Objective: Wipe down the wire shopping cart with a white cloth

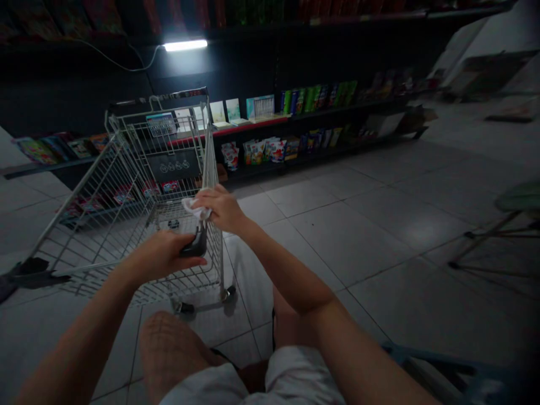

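A metal shopping cart stands in front of me, with its basket toward me and slightly to the left. My left hand grips a black plastic corner piece at the cart's near right corner, thumb above and a finger below. Just beyond it, my right hand holds a crumpled white cloth against the cart's right top rail. The right fingers are bent over the cloth and partly hide it. A dark sign with several round marks hangs at the cart's far end.
Behind the cart, dark shelves hold books, cans and snack packets. A lit tube lamp hangs above. At right stands a folding stool; a blue plastic edge is beside my legs. Dark material covers the cart's left corner.
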{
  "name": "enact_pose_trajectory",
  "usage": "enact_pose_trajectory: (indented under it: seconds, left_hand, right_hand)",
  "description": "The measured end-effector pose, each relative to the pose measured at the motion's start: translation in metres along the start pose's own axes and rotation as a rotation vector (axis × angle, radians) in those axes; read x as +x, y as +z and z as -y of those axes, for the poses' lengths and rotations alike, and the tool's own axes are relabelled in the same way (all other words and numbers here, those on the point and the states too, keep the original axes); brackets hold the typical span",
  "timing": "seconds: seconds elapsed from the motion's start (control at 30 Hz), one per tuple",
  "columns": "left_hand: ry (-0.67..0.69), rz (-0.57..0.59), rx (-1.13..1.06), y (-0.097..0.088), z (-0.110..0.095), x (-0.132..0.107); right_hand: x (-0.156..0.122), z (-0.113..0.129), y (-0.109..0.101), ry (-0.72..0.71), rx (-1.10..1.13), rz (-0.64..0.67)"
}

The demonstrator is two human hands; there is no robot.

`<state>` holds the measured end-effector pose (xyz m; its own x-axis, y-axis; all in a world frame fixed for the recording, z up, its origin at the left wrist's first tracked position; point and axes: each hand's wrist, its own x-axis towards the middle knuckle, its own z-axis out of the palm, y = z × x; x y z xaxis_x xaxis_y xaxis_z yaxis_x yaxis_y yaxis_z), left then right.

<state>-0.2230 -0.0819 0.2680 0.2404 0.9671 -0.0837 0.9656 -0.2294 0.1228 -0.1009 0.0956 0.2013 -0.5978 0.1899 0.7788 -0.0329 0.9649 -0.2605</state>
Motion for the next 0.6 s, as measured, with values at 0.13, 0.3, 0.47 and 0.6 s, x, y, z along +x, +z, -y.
enact_pose_trajectory:
  seconds: [0.13, 0.3, 0.47, 0.6]
  left_hand:
    - [-0.018, 0.017, -0.083, -0.005, 0.007, -0.018]
    - [-0.050, 0.061, -0.205, -0.018, 0.002, -0.022]
    - [-0.212, -0.021, -0.031, -0.022, -0.008, -0.007]
    - [-0.336, -0.075, 0.042, -0.016, -0.008, 0.001]
  right_hand:
    - [-0.024, 0.040, 0.025, 0.060, 0.061, -0.211]
    - [-0.072, 0.067, 0.092, 0.346, 0.083, -0.458]
    - [-0.186, 0.081, 0.168, 0.629, 0.140, -0.327]
    - [-0.191, 0.072, 0.168, 0.743, 0.159, -0.337]
